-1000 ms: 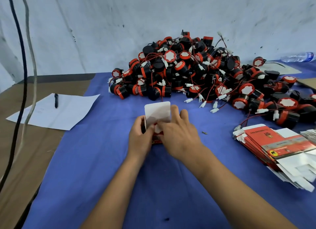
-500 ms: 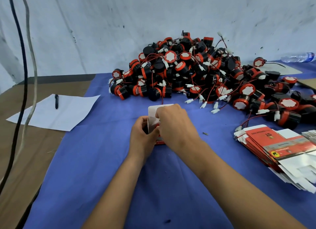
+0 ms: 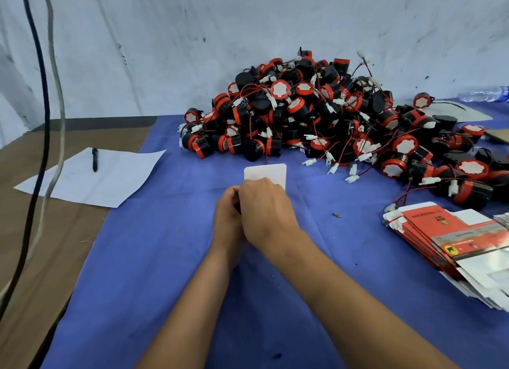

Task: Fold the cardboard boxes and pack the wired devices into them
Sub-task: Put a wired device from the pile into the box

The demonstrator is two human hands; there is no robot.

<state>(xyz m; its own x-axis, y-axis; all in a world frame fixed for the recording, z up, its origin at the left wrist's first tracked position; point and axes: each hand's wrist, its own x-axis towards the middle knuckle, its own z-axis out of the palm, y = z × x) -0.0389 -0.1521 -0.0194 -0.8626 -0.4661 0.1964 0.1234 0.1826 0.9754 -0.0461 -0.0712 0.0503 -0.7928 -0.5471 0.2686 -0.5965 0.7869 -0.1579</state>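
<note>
Cardboard box [image 3: 265, 173] sits at the near middle of the blue cloth [image 3: 154, 258], almost wholly hidden behind both hands; only its white flap stands up beyond the knuckles. The left hand [image 3: 227, 217] curls against its left side and the right hand [image 3: 265, 211] covers the front, fingers bent over it, though what exactly they pinch I cannot tell. Thin card like this is likely light and easily creased, best held by its side walls. To the right lies a stack of flat box blanks [image 3: 451, 236]. Farther off, the pile of wired devices [image 3: 316, 112] looks hard-shelled, with thin wires prone to tangle; take one by its body.
</note>
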